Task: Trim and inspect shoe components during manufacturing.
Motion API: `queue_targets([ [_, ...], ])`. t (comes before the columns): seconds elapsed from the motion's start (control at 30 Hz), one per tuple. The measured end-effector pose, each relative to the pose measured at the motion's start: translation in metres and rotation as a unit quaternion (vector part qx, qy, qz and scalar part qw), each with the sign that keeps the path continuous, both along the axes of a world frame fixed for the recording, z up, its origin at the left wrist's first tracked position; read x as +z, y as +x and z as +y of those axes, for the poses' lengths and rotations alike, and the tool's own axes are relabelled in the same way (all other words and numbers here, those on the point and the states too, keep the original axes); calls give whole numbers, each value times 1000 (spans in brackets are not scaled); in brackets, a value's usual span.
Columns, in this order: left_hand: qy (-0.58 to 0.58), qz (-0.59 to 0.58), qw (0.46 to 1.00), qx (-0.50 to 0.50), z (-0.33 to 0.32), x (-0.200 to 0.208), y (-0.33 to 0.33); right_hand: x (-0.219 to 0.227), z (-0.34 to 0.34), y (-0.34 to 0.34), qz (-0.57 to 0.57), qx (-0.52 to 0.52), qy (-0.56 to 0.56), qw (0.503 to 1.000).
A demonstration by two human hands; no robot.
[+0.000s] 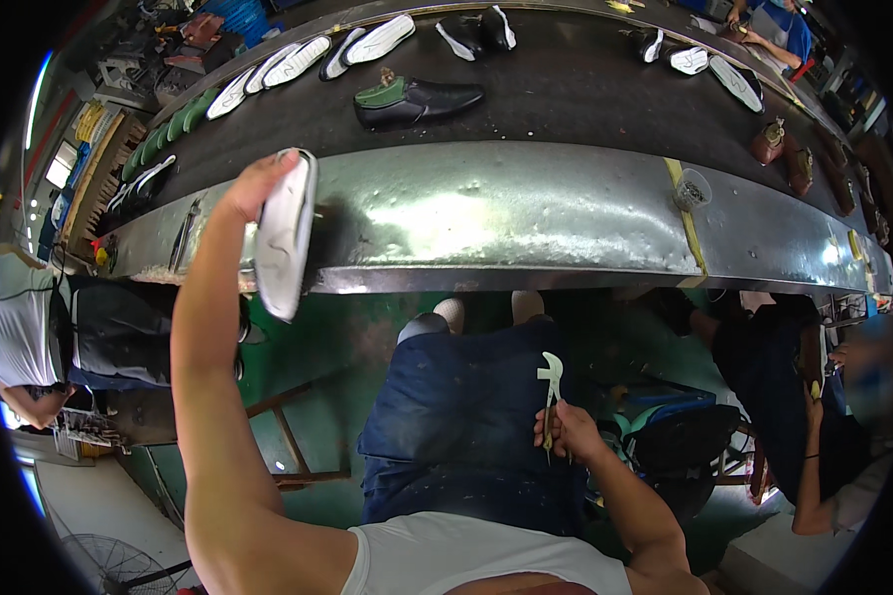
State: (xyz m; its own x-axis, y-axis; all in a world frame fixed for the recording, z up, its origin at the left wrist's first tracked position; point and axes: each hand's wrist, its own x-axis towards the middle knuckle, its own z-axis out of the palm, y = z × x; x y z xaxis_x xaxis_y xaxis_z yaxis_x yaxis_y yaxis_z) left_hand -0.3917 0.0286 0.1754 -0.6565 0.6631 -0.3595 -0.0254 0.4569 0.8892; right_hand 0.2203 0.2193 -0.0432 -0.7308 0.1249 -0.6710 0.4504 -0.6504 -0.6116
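My left hand (260, 183) grips one end of a shoe (285, 240) with a white sole, held up over the near edge of the metal-topped bench, its sole turned toward me. Only a thin dark rim of its upper shows. Low over my lap, my right hand (575, 433) is closed round the handles of a pair of lasting pliers (552, 380). Their pale hooked jaws and hammer-like block point away from me. Farther back on the bench lies a black shoe (432, 101) on a green last, apart from both hands.
White-soled shoes (298, 63) line the bench's far side. Green lasts (174, 127) stand at left, brown shoes (800, 167) at right. A clear cup of small pieces (693, 189) sits on the metal strip (566, 213). People work at left, right and far right. A bag (680, 433) lies beside me.
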Motion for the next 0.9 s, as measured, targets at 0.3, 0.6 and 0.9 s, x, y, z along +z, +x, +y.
queue_targets([
  [0.3,310,-103,945,-7,-21,-124,343,36,-30,1,36,57,211,975],
  [0.6,256,-152,950,-96,-43,-146,369,146,-73,-27,66,297,320,897],
  [0.9,194,15,974,-118,-48,-135,367,140,-68,-48,85,212,59,972],
])
